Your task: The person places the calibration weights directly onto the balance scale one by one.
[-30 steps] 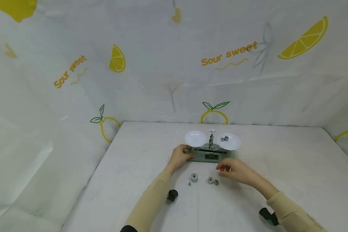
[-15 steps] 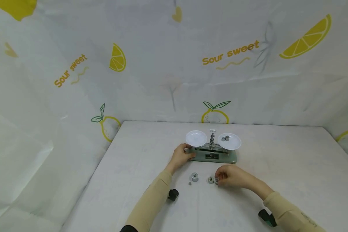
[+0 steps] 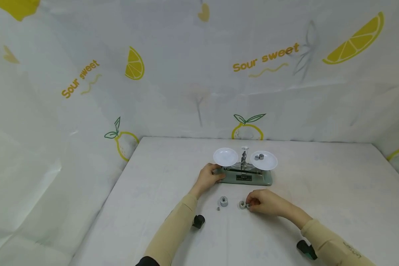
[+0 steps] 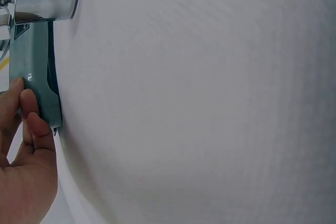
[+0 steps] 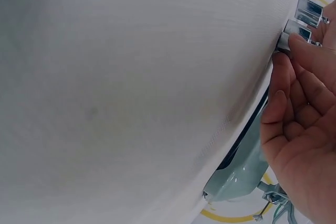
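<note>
The right hand (image 3: 266, 201) pinches the small weight (image 3: 248, 206) between thumb and fingertips, in front of the balance scale (image 3: 232, 178); whether it is clear of the desk (image 3: 173, 159), I cannot tell. The medium weight (image 3: 242, 204) sits just beside it, before the scale; the large weight (image 3: 224, 201) and tiny weight (image 3: 218, 208) stand before the scale's left half. The left hand (image 3: 207, 178) grips the scale's left end. Paired weights (image 3: 261, 157) rest on the scale's right pan (image 3: 270, 161).

Hazards, in my judgement: a sideways slip of the pinch could topple the close neighbour; a tug at the scale's base could shift the pair.

Against one second ago: the right hand, then nearer the scale and off the small weight, now has it; the left hand's grip is unchanged.
</note>
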Demonstrator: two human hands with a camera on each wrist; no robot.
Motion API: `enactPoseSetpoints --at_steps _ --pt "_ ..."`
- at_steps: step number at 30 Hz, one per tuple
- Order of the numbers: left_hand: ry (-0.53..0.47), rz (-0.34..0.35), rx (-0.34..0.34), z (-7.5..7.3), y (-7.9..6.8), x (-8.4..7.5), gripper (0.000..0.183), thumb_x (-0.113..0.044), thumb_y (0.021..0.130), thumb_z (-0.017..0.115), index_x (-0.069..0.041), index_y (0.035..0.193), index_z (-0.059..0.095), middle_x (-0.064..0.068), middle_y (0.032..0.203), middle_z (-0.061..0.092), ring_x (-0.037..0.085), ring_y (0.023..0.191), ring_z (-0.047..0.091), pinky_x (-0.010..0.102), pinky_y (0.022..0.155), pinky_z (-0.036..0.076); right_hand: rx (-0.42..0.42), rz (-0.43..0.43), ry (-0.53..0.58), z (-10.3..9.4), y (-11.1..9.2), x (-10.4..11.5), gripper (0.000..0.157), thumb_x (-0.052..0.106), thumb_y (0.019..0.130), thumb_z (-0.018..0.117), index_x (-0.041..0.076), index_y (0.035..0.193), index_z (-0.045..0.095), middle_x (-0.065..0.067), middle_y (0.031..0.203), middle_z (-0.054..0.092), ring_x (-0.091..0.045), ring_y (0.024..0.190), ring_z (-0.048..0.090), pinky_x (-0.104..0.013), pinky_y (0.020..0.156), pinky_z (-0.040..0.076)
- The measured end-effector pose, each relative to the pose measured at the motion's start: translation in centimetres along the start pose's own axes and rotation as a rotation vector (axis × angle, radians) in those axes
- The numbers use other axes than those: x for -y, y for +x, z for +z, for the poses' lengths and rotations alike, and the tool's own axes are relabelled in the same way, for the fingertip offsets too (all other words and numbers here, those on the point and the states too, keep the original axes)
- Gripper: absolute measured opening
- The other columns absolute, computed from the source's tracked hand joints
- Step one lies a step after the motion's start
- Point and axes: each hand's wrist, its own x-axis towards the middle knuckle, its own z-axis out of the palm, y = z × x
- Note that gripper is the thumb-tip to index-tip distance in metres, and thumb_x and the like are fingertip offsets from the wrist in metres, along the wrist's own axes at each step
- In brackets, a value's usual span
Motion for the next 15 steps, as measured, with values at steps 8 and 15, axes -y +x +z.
enactPoseSetpoints --at_steps 8,15 --pt "-0.006 -0.017 -0.001 -0.1 0.2 0.0 0.040 -0.016 0.081 0.071 -0.001 0.117 0.061 0.015 0.120 0.055 0.008 0.067 0.059 0.016 0.059 0.044 -0.044 0.007 -0.067 0.1 0.0 0.1 0.012 0.013 0.081 0.069 0.007 0.090 0.066 0.008 0.077 0.060 0.004 0.068 0.046 -0.018 0.060 0.045" --pt "-0.028 -0.025 -0.013 0.0 0.2 -0.2 0.041 -0.014 0.080 0.071 -0.003 0.118 0.061 0.014 0.122 0.058 0.008 0.065 0.059 0.016 0.058 0.044 -0.121 -0.003 -0.146 -1.1 -0.4 0.5 0.010 0.010 0.080 0.068 0.009 0.090 0.067 0.008 0.078 0.062 0.002 0.070 0.051 -0.020 0.061 0.047"
